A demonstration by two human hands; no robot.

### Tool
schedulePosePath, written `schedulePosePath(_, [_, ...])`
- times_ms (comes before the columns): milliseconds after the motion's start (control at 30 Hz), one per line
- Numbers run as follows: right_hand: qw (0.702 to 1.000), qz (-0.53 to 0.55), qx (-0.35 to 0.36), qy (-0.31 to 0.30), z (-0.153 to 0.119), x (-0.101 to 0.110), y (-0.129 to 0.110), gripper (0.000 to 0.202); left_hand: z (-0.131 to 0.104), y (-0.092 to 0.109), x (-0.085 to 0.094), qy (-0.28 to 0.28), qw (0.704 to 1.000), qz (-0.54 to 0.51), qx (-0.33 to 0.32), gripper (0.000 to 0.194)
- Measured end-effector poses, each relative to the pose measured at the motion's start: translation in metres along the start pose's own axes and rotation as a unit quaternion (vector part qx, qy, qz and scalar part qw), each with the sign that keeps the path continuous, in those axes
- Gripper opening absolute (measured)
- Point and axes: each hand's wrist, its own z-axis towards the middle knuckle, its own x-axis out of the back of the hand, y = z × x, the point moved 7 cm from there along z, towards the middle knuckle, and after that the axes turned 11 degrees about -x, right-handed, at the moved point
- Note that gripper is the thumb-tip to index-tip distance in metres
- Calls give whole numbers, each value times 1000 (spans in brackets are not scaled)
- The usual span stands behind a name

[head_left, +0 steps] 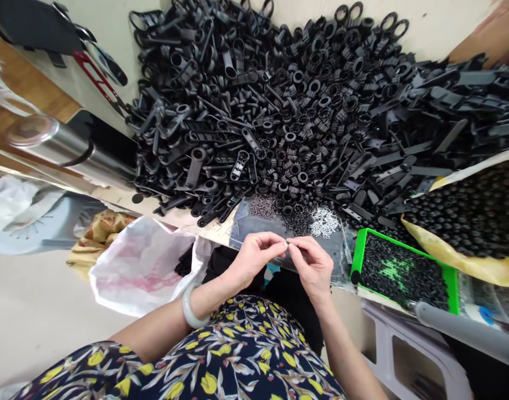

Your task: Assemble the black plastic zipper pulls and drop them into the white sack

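Note:
My left hand (258, 253) and my right hand (313, 262) meet fingertip to fingertip at the table's front edge. Both are pinched together around a tiny dark piece, too small to name and mostly covered by the fingers. Just beyond them, on a dark mat (243, 225), lie a pile of small brownish bits (262, 205), a pile of small black parts (298, 222) and a heap of short silvery pins (324, 222). Farther back rises a large heap of black plastic parts, with ring pieces (296, 172) in the middle and long-handled pieces (196, 166) to the left.
Flat black strips (441, 116) are heaped at right. A green tray (453, 283) of small black pieces and a yellow bag (429, 233) of black round parts stand near my right side. At left are a steel flask (71, 150) and an open white plastic bag (129, 272).

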Motion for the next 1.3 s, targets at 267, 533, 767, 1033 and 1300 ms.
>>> schedulePosePath(267, [992,-102,78,15,-1,-3,-19,21,0,-12,-5,58,981,-155,104,20])
schedulePosePath(533, [977,-173,116,44,-2,-5,-24,22,-4,-13,-9,59,975,-173,129,25])
schedulePosePath(767, [962,-219,151,59,-1,-11,-26,21,-3,-25,-4,91,974,-174,110,26])
schedulePosePath(1033, [969,-195,143,47,4,-13,-22,15,0,-24,-3,45,981,-144,121,32])
schedulePosePath(1300, [983,-158,89,7,11,-3,-6,13,13,54,22,-34,941,305,-142,27])
